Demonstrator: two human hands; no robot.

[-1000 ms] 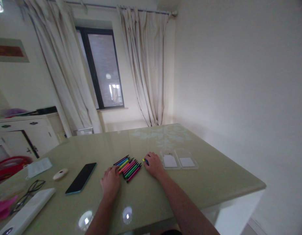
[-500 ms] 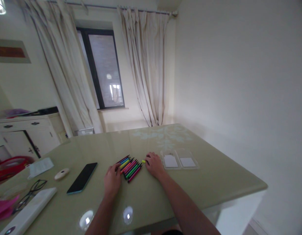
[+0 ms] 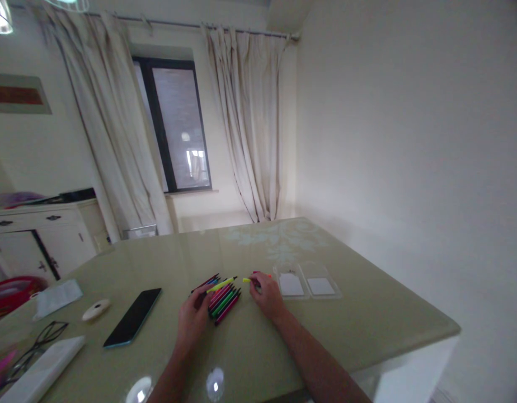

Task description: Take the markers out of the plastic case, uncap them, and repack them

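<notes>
My left hand (image 3: 194, 313) is closed on a yellow felt-tip pen (image 3: 222, 284), its dark tip pointing up and right. Beneath that pen lies a row of coloured felt-tip pens (image 3: 225, 305), side by side in pink, green, black and blue, their tips uncovered. A short way to the right, my right hand (image 3: 267, 295) pinches a small yellow pen cap (image 3: 246, 280), apart from the yellow pen's tip. Bits of pink and orange show behind the right fingers, mostly hidden. Just beyond this hand lies an open clear plastic case (image 3: 300, 273) with white inserts.
To the left lie a black phone (image 3: 133, 317), a white oval object (image 3: 96, 310), a face mask (image 3: 59, 298), eyeglasses (image 3: 40, 344) and a long white object (image 3: 46, 372). A red basket (image 3: 15, 292) stands past the left table edge. A wall borders the right side.
My left hand has lifted the yellow pen off the row, tip now nearer the right hand. The right hand still holds the yellow cap, its fingers turned. The camera view has shifted slightly.
</notes>
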